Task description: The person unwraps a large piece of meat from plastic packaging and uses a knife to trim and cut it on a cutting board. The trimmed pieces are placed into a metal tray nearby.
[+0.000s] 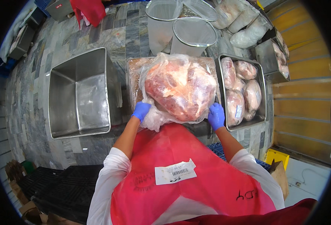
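Head view, from the left: a steel tub stands near the bench. The left hand, in a blue glove, is closed on the bunched slack of a clear bag, at its near left corner. The meat, one big piece, sits in that bag on the bench, between the hands. The right hand has its fingers curled at the bag's right edge; whether they grip film or just press on it, I cannot tell. Beside it, a second tub holds wrapped pieces.

As for risks, the film on the left could stretch or split if that bunch alone took the weight, since the meat looks heavy and the film thin. In the middle, the load reaches close to the apron, so a hard pull could tip it off the bench's near side. On the right, knuckles or loose film might catch the second tub's rim, which is very near.

Markings, left to right: a small red mark on a grey bin at the top; a faded dark stamp on the apron; a torn white sticker with a barcode; a pale label on one wrapped piece, too small to read; and dark handwriting low on the apron.
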